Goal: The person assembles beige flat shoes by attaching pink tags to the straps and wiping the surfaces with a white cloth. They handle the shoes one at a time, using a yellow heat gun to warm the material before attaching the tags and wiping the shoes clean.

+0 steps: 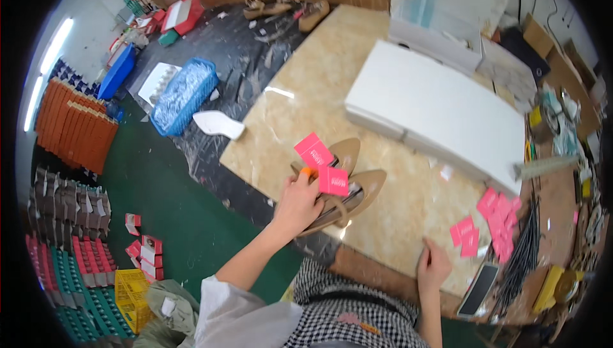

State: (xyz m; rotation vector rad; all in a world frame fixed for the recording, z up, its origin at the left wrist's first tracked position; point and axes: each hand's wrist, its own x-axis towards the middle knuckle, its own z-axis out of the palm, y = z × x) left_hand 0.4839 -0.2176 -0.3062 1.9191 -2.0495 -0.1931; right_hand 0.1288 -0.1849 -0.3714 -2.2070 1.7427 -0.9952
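Two tan pointed-toe flat shoes with straps point(365, 195) lie side by side on the table in front of me, toes toward the upper right. My left hand point(299, 206) is over their heel end, its fingers closed at a pink card point(333, 181). A second pink card point(313, 150) lies just beyond the fingertips, over the shoes. Something small and orange point(310, 172) shows at the fingers; its kind is unclear. Close to the table's near edge, my right hand point(434, 265) has its index finger stretched out and holds nothing visible.
A long white box point(440, 112) stands across the table. To the right are loose pink cards point(499, 217), a phone point(479, 289) and a bundle of black ties point(520, 258). A blue basket point(185, 96) and a white sole-shaped piece point(219, 124) sit at the left.
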